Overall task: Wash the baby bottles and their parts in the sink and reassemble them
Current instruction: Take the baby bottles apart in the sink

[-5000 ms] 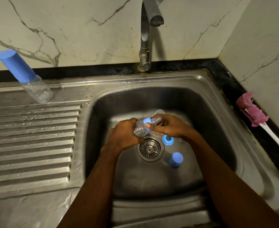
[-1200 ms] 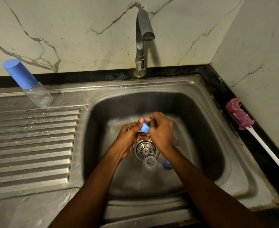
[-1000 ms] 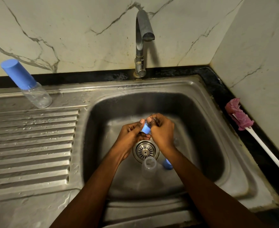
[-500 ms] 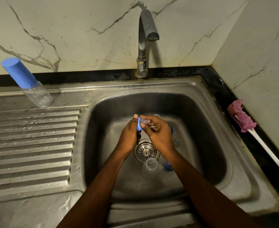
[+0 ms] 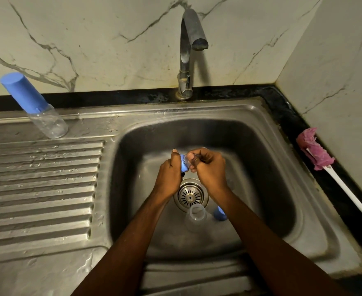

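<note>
Blue ring pinched in left hand, clear teat gripped by right hand; capped bottle seemingly done on drainboard, open bottle and blue cap waiting in sink.

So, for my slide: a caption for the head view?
Left hand grips a blue collar, right hand pinches a clear nipple at it, above the sink.

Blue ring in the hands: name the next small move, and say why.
Probably pull the clear teat free of the blue ring. The left hand grips the ring, the right hand pinches the teat, and the open bottle and blue cap lie apart in the sink, so taking apart seems under way.
</note>
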